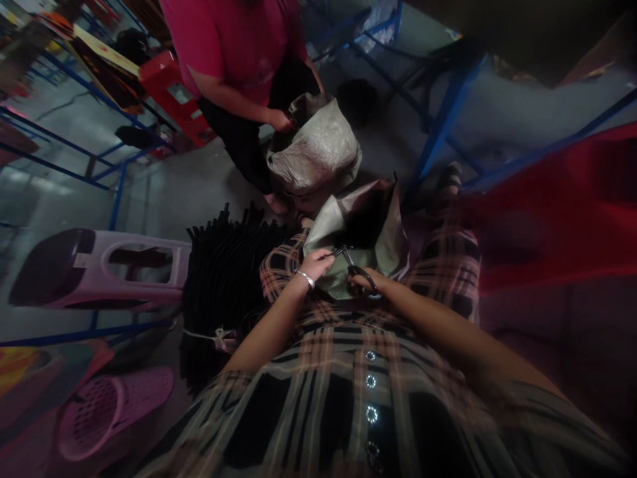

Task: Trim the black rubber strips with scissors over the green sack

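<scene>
My right hand is closed on a pair of black-handled scissors, whose blades point up and left. Pinched in the fingers of my left hand is a thin dark piece, which meets the tips of the blades; its kind is too small to tell. Both hands are over the near edge of an open pale sack standing between my knees, with dark contents inside. A thick bundle of black strips lies beside my left leg, tied with a white string.
Ahead, a person in a pink shirt holds a second sack. A pink and purple plastic stool lies at left, with a pink basket below it. Blue metal frames stand on both sides. Red material fills the right.
</scene>
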Available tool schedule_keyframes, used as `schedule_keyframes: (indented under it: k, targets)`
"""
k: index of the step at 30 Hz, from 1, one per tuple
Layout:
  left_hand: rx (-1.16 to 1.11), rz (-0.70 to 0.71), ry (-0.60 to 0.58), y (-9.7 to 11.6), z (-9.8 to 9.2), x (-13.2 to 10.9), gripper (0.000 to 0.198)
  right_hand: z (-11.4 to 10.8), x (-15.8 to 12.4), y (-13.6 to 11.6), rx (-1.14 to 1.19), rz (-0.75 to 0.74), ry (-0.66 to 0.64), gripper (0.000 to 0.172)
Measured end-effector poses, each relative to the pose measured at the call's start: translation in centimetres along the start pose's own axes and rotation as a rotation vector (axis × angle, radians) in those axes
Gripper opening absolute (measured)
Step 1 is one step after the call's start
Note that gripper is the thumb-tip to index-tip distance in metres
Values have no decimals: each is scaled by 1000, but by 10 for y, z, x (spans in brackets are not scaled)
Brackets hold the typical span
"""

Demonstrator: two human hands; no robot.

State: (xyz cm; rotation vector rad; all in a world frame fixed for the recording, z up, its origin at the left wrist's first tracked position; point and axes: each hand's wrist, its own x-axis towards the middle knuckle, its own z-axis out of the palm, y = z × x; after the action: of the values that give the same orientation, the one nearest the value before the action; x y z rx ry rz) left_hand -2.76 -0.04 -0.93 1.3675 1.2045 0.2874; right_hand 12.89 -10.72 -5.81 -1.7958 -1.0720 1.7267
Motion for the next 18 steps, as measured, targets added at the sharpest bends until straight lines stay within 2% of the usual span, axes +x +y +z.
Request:
schedule_keyframes:
  k: [3, 8, 11, 18]
  targets:
    - [-9, -1, -31, 3, 3, -3, 29, 0, -3, -2, 0, 9, 11, 16]
    - [22, 16, -63, 4, 5, -6, 29, -3, -9, -4, -9, -60, -17, 18]
    - [47, 26, -70, 2, 5, -5, 30, -3, -8, -4, -29, -30, -17, 20]
    - [75, 25, -48, 1, 5, -5, 31, -2, -7, -2, -160, -65, 55, 19]
